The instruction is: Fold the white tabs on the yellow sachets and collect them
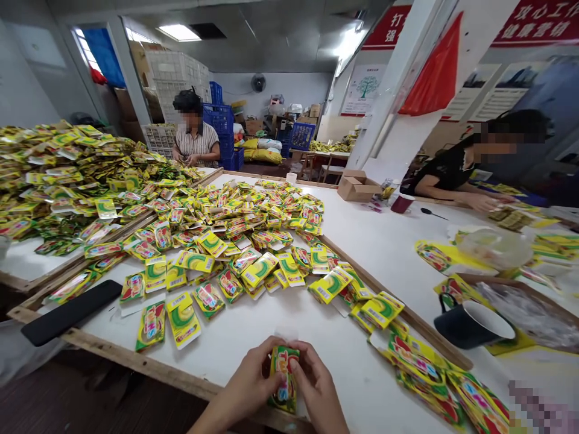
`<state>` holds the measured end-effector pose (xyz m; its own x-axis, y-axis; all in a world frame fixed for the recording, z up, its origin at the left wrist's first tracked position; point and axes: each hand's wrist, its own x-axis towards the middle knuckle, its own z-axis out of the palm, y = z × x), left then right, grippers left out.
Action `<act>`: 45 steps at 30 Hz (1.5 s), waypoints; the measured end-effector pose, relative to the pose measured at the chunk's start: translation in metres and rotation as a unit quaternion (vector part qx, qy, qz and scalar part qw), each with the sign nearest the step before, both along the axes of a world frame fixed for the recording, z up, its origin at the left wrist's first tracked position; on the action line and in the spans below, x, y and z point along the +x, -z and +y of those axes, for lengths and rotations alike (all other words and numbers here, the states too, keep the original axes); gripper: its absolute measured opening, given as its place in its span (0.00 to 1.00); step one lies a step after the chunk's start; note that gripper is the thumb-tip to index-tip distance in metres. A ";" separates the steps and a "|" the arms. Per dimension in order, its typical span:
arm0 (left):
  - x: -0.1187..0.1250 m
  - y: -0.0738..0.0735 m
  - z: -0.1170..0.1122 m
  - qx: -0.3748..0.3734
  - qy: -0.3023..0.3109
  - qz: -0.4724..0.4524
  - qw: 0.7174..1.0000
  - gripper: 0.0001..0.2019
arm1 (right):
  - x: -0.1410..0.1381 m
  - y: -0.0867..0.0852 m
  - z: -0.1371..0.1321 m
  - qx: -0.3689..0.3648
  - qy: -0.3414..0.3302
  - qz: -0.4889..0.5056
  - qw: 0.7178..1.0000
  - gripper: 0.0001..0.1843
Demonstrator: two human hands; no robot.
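Note:
Between my two hands, just above the table's near edge, is a small candy box [284, 395] in green, yellow and red with "TWINS"-like lettering. My left hand [257, 375] grips its left side, thumb on the front. On the right side my right hand [313, 377] closes around it, thumb also on the printed face. A pale flap shows faintly at the box's top. Ahead of my hands, a loose box [183, 319] lies yellow side up, with a red-fronted box [151, 325] beside it. Behind them spreads a heap of similar boxes [253, 211].
A wooden rim [149, 367] edges the white table [235, 355]. A black phone-like slab [72, 310] rests across the rim at left. At right are a dark mug [470, 322] lying tilted and a row of boxes [425, 361]. Two co-workers [196, 135] sit at the tables.

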<state>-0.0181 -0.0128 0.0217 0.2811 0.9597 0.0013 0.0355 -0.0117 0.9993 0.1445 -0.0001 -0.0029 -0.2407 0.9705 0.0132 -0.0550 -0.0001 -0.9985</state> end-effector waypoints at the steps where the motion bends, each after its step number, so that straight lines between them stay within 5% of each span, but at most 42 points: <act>1: 0.001 -0.001 0.002 0.000 -0.003 0.008 1.000 0.17 | 0.001 0.000 0.002 0.002 -0.001 -0.006 1.000 0.16; 7: 0.008 0.002 0.011 0.018 -0.067 -0.003 0.998 0.07 | 0.005 0.001 0.008 0.042 0.057 -0.055 0.996 0.13; 12: 0.011 0.009 0.010 -0.003 -0.075 -0.141 0.987 0.20 | 0.003 0.008 0.006 0.043 0.117 -0.029 0.992 0.18; 17: 0.008 0.003 0.011 0.009 -0.076 -0.057 0.995 0.09 | 0.005 0.001 0.003 0.070 0.074 -0.075 0.992 0.14; 34: 0.016 -0.003 0.013 0.014 -0.141 -0.015 0.990 0.09 | -0.007 -0.023 0.005 0.090 0.121 -0.116 0.982 0.13; 45: 0.011 0.006 0.002 -0.004 -0.116 -0.028 0.993 0.08 | -0.001 -0.010 -0.010 0.054 0.058 -0.087 0.993 0.10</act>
<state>-0.0068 -0.0107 0.0153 0.0521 0.9986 0.0025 -0.0184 -0.0015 0.9998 0.1430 -0.0103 0.0073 -0.1348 0.9870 0.0871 0.1254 0.1042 -0.9866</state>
